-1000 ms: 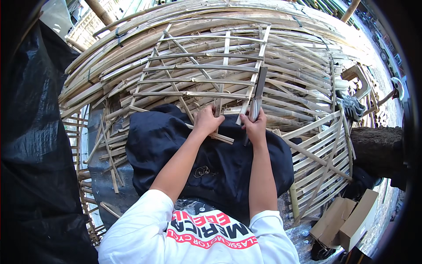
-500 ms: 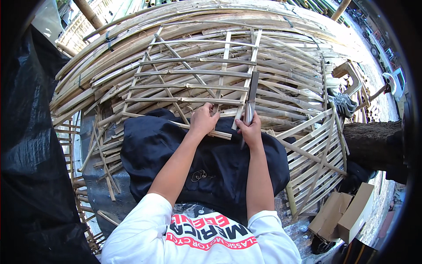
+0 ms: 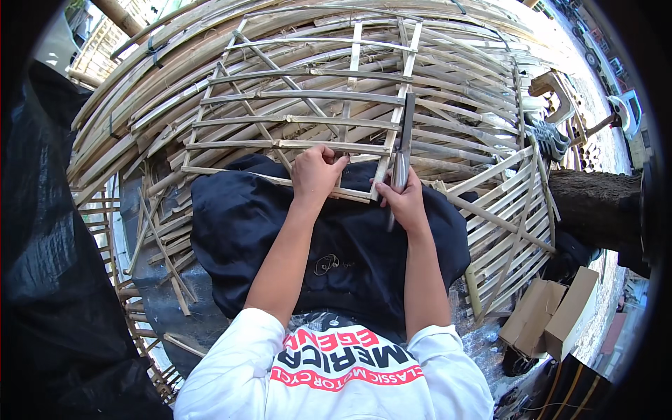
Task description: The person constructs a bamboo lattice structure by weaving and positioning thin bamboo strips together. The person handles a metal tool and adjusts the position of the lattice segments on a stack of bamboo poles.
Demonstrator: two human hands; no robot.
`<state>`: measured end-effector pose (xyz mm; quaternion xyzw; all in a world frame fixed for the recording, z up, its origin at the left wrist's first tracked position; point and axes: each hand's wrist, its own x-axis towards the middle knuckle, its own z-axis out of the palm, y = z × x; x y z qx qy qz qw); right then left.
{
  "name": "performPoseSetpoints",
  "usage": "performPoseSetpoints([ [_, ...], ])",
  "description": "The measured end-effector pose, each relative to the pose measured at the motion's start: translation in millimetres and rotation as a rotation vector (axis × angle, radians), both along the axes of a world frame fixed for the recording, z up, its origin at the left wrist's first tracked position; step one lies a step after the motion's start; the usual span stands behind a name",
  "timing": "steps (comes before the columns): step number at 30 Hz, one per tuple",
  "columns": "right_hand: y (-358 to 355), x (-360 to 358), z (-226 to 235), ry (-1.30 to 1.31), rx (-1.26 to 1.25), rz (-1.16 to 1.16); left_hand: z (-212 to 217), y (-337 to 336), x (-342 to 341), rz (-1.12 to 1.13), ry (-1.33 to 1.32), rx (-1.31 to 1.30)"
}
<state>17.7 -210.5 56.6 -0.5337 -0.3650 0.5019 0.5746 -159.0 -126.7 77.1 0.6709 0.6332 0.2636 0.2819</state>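
Observation:
A bamboo lattice of thin split slats leans over my lap, its near end lying on dark cloth. At its near edge, my left hand is closed, thumb and forefinger pinched beside an upright slat; the exact grip is partly hidden. My right hand is wrapped round a long knife, held upright along the lattice's right-hand slat. A shiny silver part of the knife shows above my fingers. The lowest cross slat runs below my left hand, reaching the right-hand slat's lower end.
Behind the lattice rises a big stack of long bamboo strips. Another slatted panel stands at the right, by a dark log and an open cardboard box. Black sheeting hangs at the left; loose slats lie near it.
The lowest cross slat has come up against the right-hand slat's lower end, where it hung slightly below before. My left hand has shifted a little left and up. The knife stays in my right hand.

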Motion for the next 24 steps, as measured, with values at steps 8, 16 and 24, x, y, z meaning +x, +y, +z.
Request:
performPoseSetpoints([
  [8,-21.5,-33.7,10.4,0.096,-0.108,-0.216,9.4,-9.5,-17.1,-0.011,0.015,-0.037],
  [16,-33.7,-39.4,14.6,0.075,-0.110,-0.010,11.4,-20.6,-34.9,-0.030,0.003,-0.045],
  [24,-53.7,-61.2,27.7,-0.101,-0.120,0.047,9.5,-45.0,-56.8,-0.084,-0.062,-0.019],
])
